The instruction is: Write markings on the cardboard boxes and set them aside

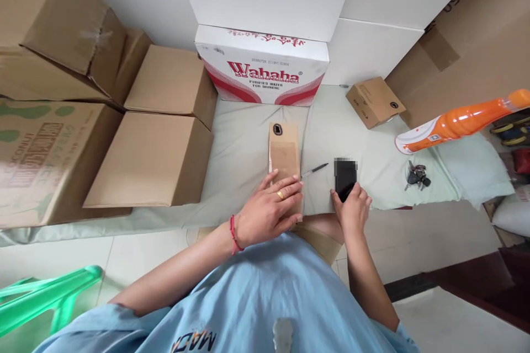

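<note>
My left hand lies flat across the lower part of a narrow brown cardboard box, its fingers stretched out. A gold ring and a red string bracelet are on it. Near the table's front edge, my right hand grips the lower end of a black smartphone between thumb and fingers. The phone rests on the cloth, its top blurred out. Between box and phone lies a dark pen.
Several cardboard boxes are stacked at left. A Wahaha carton stands against the wall. To the right are a small brown box, an orange bottle and keys. A green stool stands at lower left.
</note>
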Demonstrator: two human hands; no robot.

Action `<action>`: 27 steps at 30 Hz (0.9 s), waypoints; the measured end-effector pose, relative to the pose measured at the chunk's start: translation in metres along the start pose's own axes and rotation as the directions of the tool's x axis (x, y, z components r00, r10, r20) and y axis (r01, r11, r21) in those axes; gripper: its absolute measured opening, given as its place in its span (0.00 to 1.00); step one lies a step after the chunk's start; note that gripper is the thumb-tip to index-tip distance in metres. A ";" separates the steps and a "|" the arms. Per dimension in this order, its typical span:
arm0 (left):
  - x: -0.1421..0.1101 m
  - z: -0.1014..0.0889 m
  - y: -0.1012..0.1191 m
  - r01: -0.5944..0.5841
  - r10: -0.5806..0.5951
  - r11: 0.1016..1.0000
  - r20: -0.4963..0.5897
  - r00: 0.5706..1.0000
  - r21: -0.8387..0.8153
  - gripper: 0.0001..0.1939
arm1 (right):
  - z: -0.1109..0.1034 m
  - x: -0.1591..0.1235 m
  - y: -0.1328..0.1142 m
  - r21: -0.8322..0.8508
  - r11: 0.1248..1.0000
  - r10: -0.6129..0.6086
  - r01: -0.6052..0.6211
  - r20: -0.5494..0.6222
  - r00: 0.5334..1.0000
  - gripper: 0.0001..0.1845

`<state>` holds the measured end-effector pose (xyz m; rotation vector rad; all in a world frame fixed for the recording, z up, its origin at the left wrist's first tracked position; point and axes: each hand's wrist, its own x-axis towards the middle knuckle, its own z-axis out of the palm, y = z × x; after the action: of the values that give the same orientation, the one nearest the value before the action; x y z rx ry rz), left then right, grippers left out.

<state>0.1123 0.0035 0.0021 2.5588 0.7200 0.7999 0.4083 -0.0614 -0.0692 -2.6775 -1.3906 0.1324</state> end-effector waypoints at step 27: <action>-0.018 0.015 -0.012 0.019 -0.045 0.996 -0.323 0.945 -0.086 0.34 | -0.050 -0.002 -0.047 0.592 0.795 -0.064 0.132 -0.135 0.989 0.41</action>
<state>0.1041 0.0001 -0.0224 2.3611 0.8044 1.2328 0.3755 -0.0398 -0.0123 -2.0485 -1.1927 0.3488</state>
